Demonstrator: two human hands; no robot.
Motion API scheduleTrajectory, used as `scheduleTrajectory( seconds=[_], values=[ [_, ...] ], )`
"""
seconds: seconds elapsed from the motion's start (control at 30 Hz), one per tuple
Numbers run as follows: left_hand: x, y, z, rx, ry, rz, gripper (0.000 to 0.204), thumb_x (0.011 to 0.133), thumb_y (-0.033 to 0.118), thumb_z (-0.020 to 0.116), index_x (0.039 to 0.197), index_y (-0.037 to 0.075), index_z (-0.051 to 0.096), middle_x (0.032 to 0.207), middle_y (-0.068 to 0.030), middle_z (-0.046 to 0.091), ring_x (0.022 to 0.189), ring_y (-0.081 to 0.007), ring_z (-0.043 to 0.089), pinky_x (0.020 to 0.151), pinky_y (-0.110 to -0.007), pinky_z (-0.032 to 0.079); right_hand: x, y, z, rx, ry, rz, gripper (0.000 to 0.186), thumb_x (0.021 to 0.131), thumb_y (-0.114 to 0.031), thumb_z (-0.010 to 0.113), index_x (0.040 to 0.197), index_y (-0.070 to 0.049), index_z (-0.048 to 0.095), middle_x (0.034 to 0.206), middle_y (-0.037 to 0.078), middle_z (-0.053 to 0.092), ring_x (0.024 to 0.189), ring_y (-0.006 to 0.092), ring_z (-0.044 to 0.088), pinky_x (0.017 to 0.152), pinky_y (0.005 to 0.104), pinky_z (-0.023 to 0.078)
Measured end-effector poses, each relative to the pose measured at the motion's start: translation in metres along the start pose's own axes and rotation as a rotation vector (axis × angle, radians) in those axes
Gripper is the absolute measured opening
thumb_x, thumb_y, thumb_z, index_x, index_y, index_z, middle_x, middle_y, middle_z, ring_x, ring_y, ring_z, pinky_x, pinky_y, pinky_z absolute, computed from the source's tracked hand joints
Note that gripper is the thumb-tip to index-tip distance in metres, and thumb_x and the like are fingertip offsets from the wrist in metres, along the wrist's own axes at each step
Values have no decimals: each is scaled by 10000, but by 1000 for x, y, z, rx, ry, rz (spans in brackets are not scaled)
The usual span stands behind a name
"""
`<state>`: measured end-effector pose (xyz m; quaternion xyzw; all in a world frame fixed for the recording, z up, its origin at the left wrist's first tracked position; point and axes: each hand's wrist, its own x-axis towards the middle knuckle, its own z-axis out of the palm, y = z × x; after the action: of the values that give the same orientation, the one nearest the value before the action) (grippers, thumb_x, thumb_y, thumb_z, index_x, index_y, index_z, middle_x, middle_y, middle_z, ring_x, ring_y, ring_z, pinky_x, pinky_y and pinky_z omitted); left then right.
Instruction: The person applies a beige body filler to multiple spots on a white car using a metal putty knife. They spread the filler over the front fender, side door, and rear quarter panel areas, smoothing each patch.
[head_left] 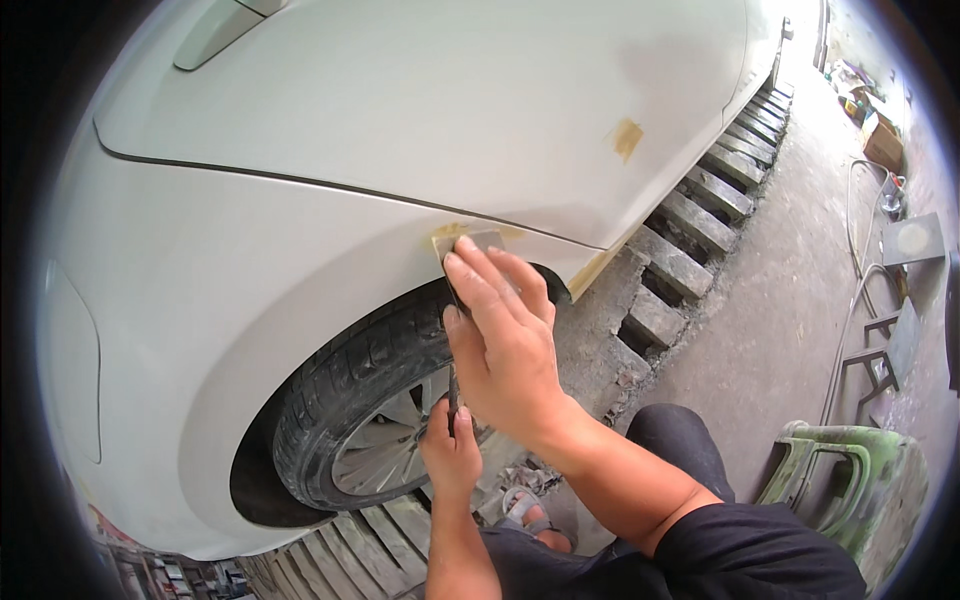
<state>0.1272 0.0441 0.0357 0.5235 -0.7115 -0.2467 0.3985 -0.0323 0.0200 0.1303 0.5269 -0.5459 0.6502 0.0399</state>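
Note:
My right hand (505, 335) has its fingers laid over a flat grey putty spreader (487, 239), pressing it to the white car panel (330, 235) just above the wheel arch. Yellowish putty (455, 229) shows on the panel along the spreader's edge. Lower down, in front of the wheel (400, 440), my left hand (452, 455) is closed around a thin dark thing (453, 395) seen edge-on; its kind is unclear. Another yellowish patch (627, 139) lies on the door (450, 90), and more covers the sill end (596, 272).
A floor grating of concrete bars (680, 225) runs beside and under the car. On the right are a green plastic stool (860, 460), a small metal stool (890, 350), a hose (850, 300) and a cardboard box (882, 143). My sandalled foot (535, 515) is below.

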Motion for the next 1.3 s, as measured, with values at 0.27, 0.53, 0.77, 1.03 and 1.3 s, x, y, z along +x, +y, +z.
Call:
scheduleTrajectory(
  seconds=[0.27, 0.53, 0.77, 1.03, 1.3],
  values=[
    [-1, -1, 5, 49, 21, -13, 211, 994, 93, 592, 1178, 22, 664, 903, -204, 719, 779, -387, 710, 688, -421, 534, -1, -7, 17, 30, -3, 9, 455, 903, -39, 711, 1355, -56, 662, 1416, 132, 662, 1305, 362, 573, 1082, 469, 425],
    [-1, -6, 5, 86, -8, 31, 201, 996, 101, 594, 1170, 21, 658, 901, -225, 710, 799, -440, 694, 687, -430, 534, 4, -7, 26, 13, 76, 17, 433, 920, -48, 695, 1352, -52, 664, 1427, 127, 657, 1293, 365, 577, 1074, 460, 422],
    [1, -3, 8, 68, -3, 36, 169, 999, 108, 599, 1132, 25, 660, 900, -224, 714, 812, -450, 696, 672, -436, 530, -5, -2, 9, 47, 44, 10, 450, 879, -28, 712, 1327, -47, 677, 1400, 131, 670, 1285, 352, 585, 1065, 455, 434],
    [1, -21, 9, 138, -6, 136, 199, 992, 123, 606, 1148, 10, 659, 933, -242, 722, 842, -452, 707, 683, -437, 533, -7, -5, 32, -13, 71, -42, 458, 873, -26, 717, 1329, -59, 678, 1404, 123, 671, 1267, 347, 597, 1060, 453, 426],
    [1, -13, 11, 77, -84, -81, 238, 982, 118, 605, 1182, 1, 659, 937, -244, 719, 835, -425, 719, 694, -408, 532, -4, 16, 9, 118, 81, 66, 453, 874, -41, 711, 1325, -56, 668, 1413, 112, 663, 1297, 323, 570, 1015, 470, 417]
  ],
)
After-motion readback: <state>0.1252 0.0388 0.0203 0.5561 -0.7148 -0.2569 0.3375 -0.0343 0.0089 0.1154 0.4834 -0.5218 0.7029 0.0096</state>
